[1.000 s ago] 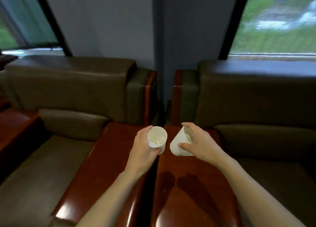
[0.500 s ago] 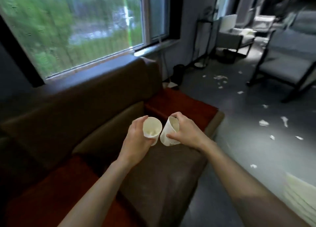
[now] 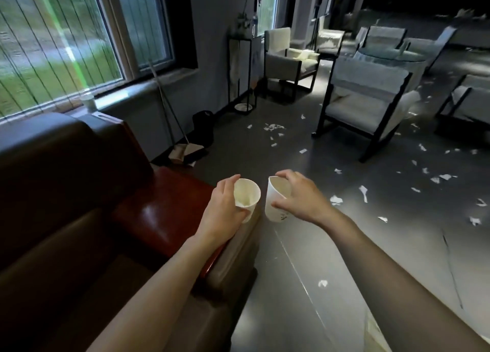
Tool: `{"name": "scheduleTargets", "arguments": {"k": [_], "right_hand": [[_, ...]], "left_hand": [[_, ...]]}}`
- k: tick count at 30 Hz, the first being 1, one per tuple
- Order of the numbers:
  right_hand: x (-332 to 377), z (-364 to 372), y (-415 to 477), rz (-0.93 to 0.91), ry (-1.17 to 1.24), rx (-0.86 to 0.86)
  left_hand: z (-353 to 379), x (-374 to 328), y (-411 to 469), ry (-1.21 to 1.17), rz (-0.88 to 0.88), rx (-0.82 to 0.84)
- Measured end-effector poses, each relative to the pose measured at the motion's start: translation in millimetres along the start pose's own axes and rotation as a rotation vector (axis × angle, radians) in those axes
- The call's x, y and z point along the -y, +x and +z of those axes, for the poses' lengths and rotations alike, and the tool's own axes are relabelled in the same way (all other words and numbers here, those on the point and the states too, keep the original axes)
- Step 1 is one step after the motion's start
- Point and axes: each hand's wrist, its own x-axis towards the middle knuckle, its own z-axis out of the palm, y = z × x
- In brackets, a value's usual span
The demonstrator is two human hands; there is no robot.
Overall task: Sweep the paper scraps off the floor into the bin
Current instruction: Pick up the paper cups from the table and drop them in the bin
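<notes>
My left hand (image 3: 221, 209) grips a white paper cup (image 3: 247, 197), held over the sofa's red armrest (image 3: 161, 216). My right hand (image 3: 302, 200) holds a second white paper cup (image 3: 274, 204) by its rim, tilted, just right of the first. Several white paper scraps (image 3: 336, 200) lie scattered on the dark floor ahead and to the right, with a denser patch (image 3: 273, 127) further off. A broom (image 3: 185, 148) leans against the wall under the window, and a small black bin (image 3: 204, 126) stands beside it.
A dark brown sofa (image 3: 66, 192) fills the left. A white armchair with a black frame (image 3: 371, 104) stands on the right of the floor, more chairs (image 3: 289, 57) behind it. A thin black stand (image 3: 242, 70) is at the wall. A cup (image 3: 88, 102) sits on the windowsill.
My view has swung right from the sofa backs to the room with the littered floor. Both hands kept hold of their cups and drew slightly apart.
</notes>
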Motion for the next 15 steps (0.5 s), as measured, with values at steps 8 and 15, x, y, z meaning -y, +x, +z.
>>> {"name": "scheduleTargets", "arguments": {"k": [8, 15], "right_hand": [[-86.2, -28.6, 209.0, -0.064, -0.007, 0.012], [-134.0, -80.7, 415.6, -0.079, -0.041, 0.053]], "left_hand": [[77.8, 15.3, 211.7, -0.044, -0.077, -0.036], [99.6, 22.9, 418.4, -0.075, -0.173, -0.075]]}}
